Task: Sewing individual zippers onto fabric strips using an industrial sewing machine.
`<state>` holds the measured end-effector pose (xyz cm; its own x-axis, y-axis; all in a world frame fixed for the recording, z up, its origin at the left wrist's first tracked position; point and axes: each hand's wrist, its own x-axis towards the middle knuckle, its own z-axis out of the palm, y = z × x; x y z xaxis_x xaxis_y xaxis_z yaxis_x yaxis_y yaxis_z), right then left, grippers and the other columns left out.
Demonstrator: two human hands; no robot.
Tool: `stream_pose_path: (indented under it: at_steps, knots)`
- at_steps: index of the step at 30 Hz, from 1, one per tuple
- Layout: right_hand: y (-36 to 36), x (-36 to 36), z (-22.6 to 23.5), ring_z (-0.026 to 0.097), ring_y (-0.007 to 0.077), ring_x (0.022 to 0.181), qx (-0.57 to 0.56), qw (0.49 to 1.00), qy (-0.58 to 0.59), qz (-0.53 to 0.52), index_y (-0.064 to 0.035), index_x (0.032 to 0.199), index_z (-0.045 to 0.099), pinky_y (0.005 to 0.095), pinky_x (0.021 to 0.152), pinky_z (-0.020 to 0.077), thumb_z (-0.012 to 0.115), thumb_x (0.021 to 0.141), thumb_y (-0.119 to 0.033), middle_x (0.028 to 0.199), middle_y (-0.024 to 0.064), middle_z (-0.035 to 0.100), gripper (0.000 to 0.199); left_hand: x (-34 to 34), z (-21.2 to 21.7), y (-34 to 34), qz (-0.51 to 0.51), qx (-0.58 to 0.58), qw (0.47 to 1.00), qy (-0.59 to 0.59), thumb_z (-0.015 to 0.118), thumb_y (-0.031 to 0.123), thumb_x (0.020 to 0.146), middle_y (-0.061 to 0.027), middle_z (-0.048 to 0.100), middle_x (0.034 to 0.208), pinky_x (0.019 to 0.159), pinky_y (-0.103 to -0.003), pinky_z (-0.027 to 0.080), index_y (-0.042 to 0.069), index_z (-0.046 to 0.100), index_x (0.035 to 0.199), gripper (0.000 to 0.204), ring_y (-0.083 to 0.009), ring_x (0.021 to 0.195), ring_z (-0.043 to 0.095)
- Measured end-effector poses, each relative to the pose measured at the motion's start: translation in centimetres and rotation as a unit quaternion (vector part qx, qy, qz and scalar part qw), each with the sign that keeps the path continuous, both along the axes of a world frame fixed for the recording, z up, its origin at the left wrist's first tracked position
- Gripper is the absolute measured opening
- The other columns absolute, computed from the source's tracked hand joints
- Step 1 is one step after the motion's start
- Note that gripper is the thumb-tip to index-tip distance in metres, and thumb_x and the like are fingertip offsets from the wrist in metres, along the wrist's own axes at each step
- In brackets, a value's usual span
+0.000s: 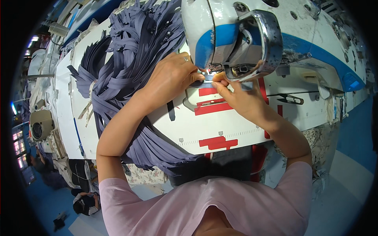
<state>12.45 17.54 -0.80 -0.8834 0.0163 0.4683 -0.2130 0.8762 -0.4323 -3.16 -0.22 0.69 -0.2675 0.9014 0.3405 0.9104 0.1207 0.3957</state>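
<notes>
A grey-blue zipper [207,83] lies across the bed of a white and blue sewing machine [232,43], beneath the needle area. My left hand [173,74], a ring on one finger, pinches it left of the presser foot. From the other side, my right hand [246,100] grips the same strip with thumb and forefinger, and its end shows past the knuckles. The fingertips of both hands are close together, and the needle itself is hard to make out. A large bundle of grey-blue zippers [130,51], some with dark sliders, is heaped beside my left forearm.
Thread snips [290,99] lie on the white table [173,128] to the right. Red tape [214,107] marks the surface, and a printed ruler runs near the front edge. Zipper tails hang over that edge. A person [84,202] sits far off at lower left.
</notes>
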Motion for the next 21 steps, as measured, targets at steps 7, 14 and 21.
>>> stream_pose_path:
  at_steps: [7, 14, 21]
  knots:
    - [0.5, -0.1, -1.4, 0.061, 0.0283, 0.078, 0.080, 0.993, 0.091, 0.017, -0.0025, 0.083, 0.068, 0.0414, 0.077, 0.0475, 0.074, 0.084, -0.012, 0.079, 0.0113, 0.065, 0.012, 0.1, 1.1, 0.1, -0.028, 0.046, 0.993, 0.102, 0.076, 0.027, 0.080, -0.0076, 0.061, 0.076, 0.060, -0.038, 0.049, 0.008, 0.073, 0.093, 0.024, -0.0264, 0.071, 0.062]
    - [0.6, -0.1, -1.9, 0.058, 0.0283, 0.071, 0.136, 0.987, 0.081, 0.009, -0.0012, 0.076, 0.062, 0.0413, 0.075, 0.0473, 0.072, 0.085, -0.011, 0.071, 0.0105, 0.059, 0.017, 1.1, 1.0, -0.3, -0.035, -0.087, 0.995, 0.022, 0.075, 0.028, 0.082, -0.0085, 0.062, 0.072, 0.051, -0.036, 0.048, 0.007, 0.069, 0.095, 0.026, -0.0250, 0.062, 0.063]
    - [0.7, -0.4, -2.1, 0.058, 0.0276, 0.075, 0.135, 0.984, 0.118, 0.013, -0.0031, 0.078, 0.062, 0.0400, 0.074, 0.0473, 0.077, 0.081, -0.011, 0.081, 0.0114, 0.058, 0.017, 1.5, 0.2, 0.1, -0.011, -0.012, 0.996, 0.091, 0.075, 0.026, 0.083, -0.0100, 0.063, 0.073, 0.053, -0.038, 0.049, 0.006, 0.069, 0.094, 0.024, -0.0259, 0.062, 0.064]
